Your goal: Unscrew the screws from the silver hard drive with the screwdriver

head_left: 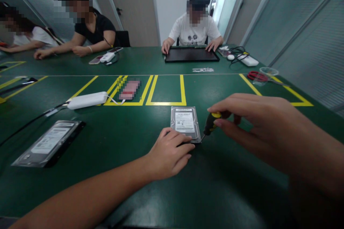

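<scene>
A small hard drive [185,120] with a white label lies flat on the green table in front of me. My left hand [172,154] grips its near end, with the fingers laid across the lower edge. Between the thumb and fingertips of my right hand [249,125] is a short screwdriver [210,123] with a black and yellow handle. It leans over, and its thin tip meets the drive's near right corner. Whether a screw sits under the tip is too small to tell.
A larger hard drive [51,143] lies on the left. Beyond it are a white power bank [87,100] with cables and a pink phone [130,89]. Across the table a person handles a dark flat panel [192,54]. Red cable [257,76] lies at the right.
</scene>
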{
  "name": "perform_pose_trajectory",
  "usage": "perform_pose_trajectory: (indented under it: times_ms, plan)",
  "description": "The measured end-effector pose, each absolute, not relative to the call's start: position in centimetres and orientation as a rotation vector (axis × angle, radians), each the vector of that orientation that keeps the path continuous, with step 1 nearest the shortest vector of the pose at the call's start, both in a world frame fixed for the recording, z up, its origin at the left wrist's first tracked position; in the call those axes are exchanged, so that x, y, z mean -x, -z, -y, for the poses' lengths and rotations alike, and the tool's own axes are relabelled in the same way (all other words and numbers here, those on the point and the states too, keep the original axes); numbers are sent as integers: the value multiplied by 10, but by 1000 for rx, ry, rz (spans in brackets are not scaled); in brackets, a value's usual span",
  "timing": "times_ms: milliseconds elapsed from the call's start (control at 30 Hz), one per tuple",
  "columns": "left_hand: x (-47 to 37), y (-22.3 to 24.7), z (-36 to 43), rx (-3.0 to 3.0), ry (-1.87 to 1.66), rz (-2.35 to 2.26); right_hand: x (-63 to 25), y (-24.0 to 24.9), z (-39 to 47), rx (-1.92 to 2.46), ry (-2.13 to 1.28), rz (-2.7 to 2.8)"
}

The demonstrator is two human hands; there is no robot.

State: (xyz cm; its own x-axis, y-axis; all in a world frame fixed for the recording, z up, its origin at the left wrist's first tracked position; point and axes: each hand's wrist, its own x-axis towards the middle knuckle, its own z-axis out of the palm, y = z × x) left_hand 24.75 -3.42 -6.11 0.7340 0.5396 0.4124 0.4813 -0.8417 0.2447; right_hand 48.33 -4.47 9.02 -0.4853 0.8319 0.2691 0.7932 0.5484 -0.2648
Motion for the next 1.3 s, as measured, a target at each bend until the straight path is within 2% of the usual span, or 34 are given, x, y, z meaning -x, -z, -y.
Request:
perform_pose_trajectory:
  times_ms: [333,667,1033,1300]
  plan:
    - [-248,63,35,-2790,-703,-822,-481,-92,46,1308,-175,2417]
    - [-248,61,36,-2788,-686,-827,-477,-87,44,1371,-28,2391]
    - [-248,63,36,-2782,-692,-837,-475,-92,48,1310,-235,2403]
    - [-248,61,36,-2795,-689,-841,-477,-85,43,1373,-44,2371]
